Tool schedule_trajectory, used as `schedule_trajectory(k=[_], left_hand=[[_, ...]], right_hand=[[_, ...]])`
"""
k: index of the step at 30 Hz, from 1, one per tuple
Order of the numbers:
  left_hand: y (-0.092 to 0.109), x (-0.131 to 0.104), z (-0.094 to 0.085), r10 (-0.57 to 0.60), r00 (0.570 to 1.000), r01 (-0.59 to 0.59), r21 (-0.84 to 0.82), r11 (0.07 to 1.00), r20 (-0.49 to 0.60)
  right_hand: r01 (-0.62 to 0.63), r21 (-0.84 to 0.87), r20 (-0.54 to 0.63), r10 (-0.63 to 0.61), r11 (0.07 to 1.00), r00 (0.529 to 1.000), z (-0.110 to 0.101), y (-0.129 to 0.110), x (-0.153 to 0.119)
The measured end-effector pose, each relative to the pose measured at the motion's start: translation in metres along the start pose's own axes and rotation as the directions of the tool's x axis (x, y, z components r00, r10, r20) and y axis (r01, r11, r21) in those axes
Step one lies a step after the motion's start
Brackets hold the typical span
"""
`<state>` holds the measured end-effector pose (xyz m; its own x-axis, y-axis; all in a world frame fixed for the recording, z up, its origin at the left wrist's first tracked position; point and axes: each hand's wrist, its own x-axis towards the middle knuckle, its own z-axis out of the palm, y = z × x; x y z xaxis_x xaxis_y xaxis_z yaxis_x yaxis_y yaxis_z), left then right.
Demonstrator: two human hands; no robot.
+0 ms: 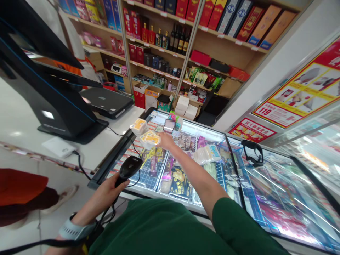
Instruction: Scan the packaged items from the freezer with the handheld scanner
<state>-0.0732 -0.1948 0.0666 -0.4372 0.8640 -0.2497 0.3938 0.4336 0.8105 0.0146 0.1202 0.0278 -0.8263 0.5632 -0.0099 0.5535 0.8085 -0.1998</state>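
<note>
My left hand [110, 189] is wrapped round the handle of a black barcode scanner [130, 167], whose head points up and to the right. My right hand [166, 140] reaches over the glass-topped freezer [156, 179] and has its fingers on a clear tub with a yellow and white label [150, 138]. Touching that tub on the upper left is a similar tub [138, 125]. To the right of my right hand, a clear plastic package with a blue and white label [207, 154] lies on the glass. The scanner's cable hangs below my left hand.
On the left, a black checkout terminal [61, 102] and a white box [58, 147] stand on the white counter [16, 124]. A black device [106, 101] sits behind. A black stand [253, 152] rests on the freezer's right part. A person in orange [23, 191] is at lower left.
</note>
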Motion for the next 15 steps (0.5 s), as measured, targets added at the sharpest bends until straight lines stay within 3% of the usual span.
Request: schedule_trajectory(k=[7, 15], left_hand=[[0.001, 0.004, 0.005, 0.013, 0.999, -0.016, 0.062, 0.998, 0.046], [0.028, 0.008, 0.016, 0.065, 0.993, -0.07, 0.053, 0.996, 0.099]], right_hand=[[-0.202, 0.157, -0.104, 0.22, 0.967, 0.97, 0.027, 0.005, -0.078], [-0.444, 0.233, -0.217, 0.491, 0.866, 0.844, 0.043, 0.016, -0.155]])
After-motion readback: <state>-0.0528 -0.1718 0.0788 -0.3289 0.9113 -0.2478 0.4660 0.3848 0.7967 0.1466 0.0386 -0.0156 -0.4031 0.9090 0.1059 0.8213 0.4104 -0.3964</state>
